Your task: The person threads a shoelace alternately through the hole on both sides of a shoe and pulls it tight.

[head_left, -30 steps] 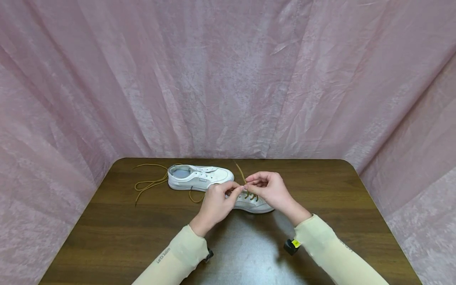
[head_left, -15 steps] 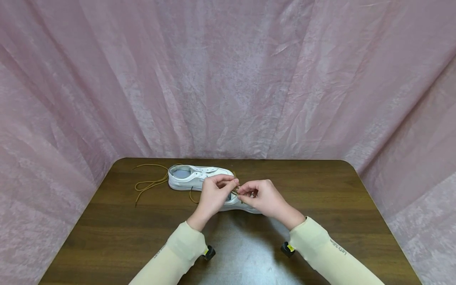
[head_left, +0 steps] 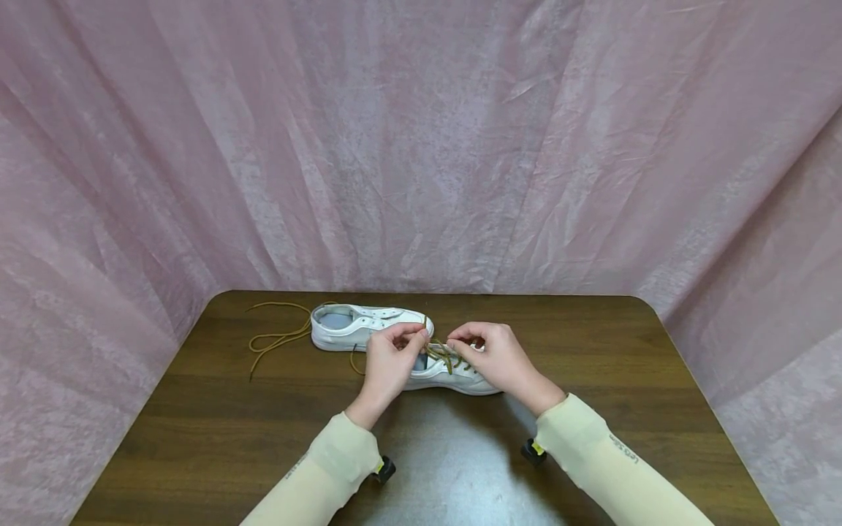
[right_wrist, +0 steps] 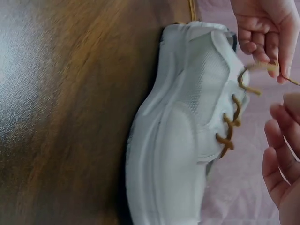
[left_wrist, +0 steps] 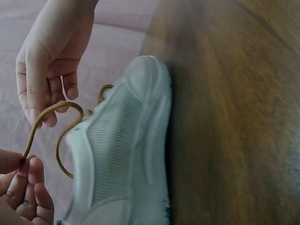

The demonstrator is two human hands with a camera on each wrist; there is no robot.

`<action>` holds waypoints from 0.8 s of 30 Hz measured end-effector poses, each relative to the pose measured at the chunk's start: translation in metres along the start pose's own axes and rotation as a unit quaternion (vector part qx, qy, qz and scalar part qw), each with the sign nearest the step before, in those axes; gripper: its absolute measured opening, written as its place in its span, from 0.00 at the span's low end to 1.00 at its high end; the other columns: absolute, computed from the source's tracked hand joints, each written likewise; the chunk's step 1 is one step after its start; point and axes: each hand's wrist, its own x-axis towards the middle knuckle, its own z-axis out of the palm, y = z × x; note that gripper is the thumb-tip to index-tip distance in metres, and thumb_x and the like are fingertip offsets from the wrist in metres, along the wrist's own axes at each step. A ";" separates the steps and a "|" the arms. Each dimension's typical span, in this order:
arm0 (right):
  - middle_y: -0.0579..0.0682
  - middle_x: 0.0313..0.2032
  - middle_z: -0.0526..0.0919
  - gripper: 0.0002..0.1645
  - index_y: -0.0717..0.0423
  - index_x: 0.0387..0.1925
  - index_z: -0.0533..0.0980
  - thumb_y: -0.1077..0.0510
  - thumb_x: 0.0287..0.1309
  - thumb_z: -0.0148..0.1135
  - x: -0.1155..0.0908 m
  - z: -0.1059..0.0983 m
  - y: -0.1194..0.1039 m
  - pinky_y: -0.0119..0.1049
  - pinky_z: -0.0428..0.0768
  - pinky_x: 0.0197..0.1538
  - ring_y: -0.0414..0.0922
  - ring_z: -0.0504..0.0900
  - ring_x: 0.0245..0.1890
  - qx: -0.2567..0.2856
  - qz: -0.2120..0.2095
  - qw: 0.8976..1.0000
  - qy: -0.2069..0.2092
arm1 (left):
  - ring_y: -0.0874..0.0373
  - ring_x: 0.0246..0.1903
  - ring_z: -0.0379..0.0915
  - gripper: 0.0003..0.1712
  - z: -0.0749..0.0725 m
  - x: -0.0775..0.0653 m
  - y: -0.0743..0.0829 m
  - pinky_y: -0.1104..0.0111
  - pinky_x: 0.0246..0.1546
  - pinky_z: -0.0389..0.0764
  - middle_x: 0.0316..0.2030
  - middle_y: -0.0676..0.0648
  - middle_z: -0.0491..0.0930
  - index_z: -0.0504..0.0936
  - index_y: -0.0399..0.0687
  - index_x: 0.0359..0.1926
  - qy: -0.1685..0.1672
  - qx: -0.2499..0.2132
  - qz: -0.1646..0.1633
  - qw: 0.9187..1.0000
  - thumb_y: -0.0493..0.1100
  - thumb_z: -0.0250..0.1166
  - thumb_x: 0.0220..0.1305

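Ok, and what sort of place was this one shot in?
Probably a staged recording booth rather than an everyday room: pink drapes hang behind and along both sides of a wood-grain table, and small black devices sit at both sleeve cuffs.

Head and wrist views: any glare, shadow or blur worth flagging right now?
Head: whitish glare on the wooden tabletop between the forearms, darker shadow beside it. Left wrist: soft and dim, tabletop grain smeared, though the mesh on the white sneaker reads. Right wrist: glare at left edge; brown shoelace blurred near the left hand.
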 end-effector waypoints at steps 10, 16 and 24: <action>0.44 0.36 0.85 0.11 0.46 0.39 0.82 0.59 0.51 0.67 -0.001 0.011 0.017 0.27 0.77 0.32 0.34 0.79 0.29 -0.048 0.028 0.998 -0.019 | 0.63 0.19 0.75 0.07 0.001 -0.002 -0.013 0.73 0.20 0.74 0.19 0.55 0.80 0.85 0.51 0.28 -0.027 0.117 0.065 0.991 0.45 0.64 0.58; 0.42 0.38 0.85 0.11 0.48 0.41 0.83 0.57 0.53 0.66 0.000 0.018 0.017 0.31 0.78 0.35 0.34 0.79 0.32 -0.067 0.022 0.997 -0.037 | 0.68 0.16 0.68 0.08 0.000 -0.004 -0.013 0.74 0.19 0.70 0.15 0.60 0.75 0.82 0.54 0.21 -0.051 0.176 0.095 0.978 0.40 0.60 0.53; 0.36 0.37 0.84 0.08 0.42 0.39 0.83 0.52 0.59 0.61 -0.001 0.023 0.017 0.30 0.76 0.36 0.31 0.79 0.34 -0.089 0.055 0.993 -0.056 | 0.69 0.15 0.67 0.10 -0.001 -0.007 -0.012 0.75 0.18 0.68 0.13 0.63 0.72 0.78 0.62 0.17 -0.090 0.224 0.096 0.966 0.41 0.59 0.49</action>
